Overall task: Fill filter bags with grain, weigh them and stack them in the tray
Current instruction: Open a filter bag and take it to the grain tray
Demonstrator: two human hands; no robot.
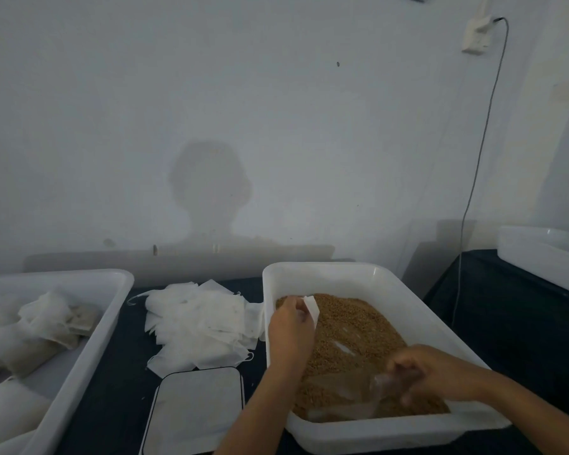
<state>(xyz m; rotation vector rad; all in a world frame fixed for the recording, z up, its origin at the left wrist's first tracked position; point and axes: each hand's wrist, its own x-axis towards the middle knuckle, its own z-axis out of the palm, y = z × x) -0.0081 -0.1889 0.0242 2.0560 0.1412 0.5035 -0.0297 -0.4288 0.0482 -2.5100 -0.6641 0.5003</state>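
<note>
- An empty filter bag (pixel 311 307) is pinched in the left hand (pixel 289 330), held just above the far-left part of the grain (pixel 352 333) that fills the white tub (pixel 404 292) on the bench (pixel 125 372).
- The left fingers (pixel 301 315) are curled round the bag's edge; whether its mouth is open cannot be told.
- The right hand (pixel 431 369) is blurred, its fingers wrapped round the handle of a clear plastic scoop (pixel 345 399) lying low in the grain at the tub's near side.
- Judging by this, the step in hand is loading the scoop, with 1 bag waiting to be filled.
- Outward: the scale (pixel 197 408) sits just left of the tub with nothing on its plate; a loose pile of spare bags (pixel 197 323) lies behind it; the tray (pixel 89 349) at far left holds filled bags (pixel 46 326).
- Risks from here:
  - Bag and scoop are well apart, so grain could spill off the scoop on the way across.
  - A 1-handed pinch may leave the mouth narrow, sending grain past it.
  - If the pour happens beyond the tub's rim, grain lands on the bench or the scale plate and skews the weighing.
  - The bag looks thin and limp; it may sag or slip as weight comes in.
</note>
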